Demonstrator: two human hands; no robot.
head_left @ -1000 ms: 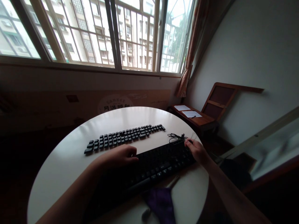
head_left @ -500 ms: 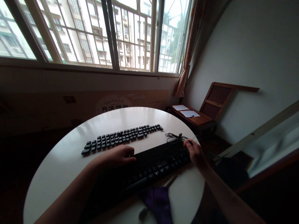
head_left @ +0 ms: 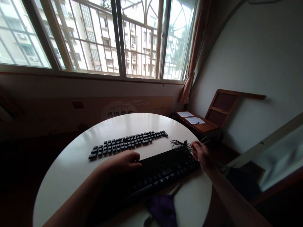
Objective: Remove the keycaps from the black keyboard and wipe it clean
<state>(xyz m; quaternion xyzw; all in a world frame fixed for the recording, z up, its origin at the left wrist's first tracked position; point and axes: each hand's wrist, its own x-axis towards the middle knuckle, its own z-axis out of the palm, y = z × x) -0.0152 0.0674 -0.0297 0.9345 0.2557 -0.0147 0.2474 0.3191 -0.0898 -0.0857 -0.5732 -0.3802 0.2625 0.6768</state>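
A black keyboard (head_left: 163, 164) lies aslant on the round white table (head_left: 59, 179), with keycaps gone from its upper and left part while keys remain along its near and right side. My left hand (head_left: 129, 159) rests at its far edge, fingers curled in and thumb pointing right, gripping the keyboard. Above the keyboard's right end, my right hand (head_left: 201, 153) is closed on a keycap puller (head_left: 204, 139), whose thin wire ends stick out past the fingers. Beyond the keyboard, loose black keycaps (head_left: 127, 142) stand in slanting rows.
A coiled black cable (head_left: 178, 144) lies behind the keyboard's right end. Near me are a purple cloth (head_left: 162, 208), a pale brush-like handle (head_left: 175, 189) and a dark blurred end. A wooden chair (head_left: 203, 126) with papers (head_left: 195, 120) stands beyond the table's right edge.
The view has tilted, so the whole scene sits lower and slightly further right. My right hand with the puller has risen a little off the keyboard; my left hand stays on it.
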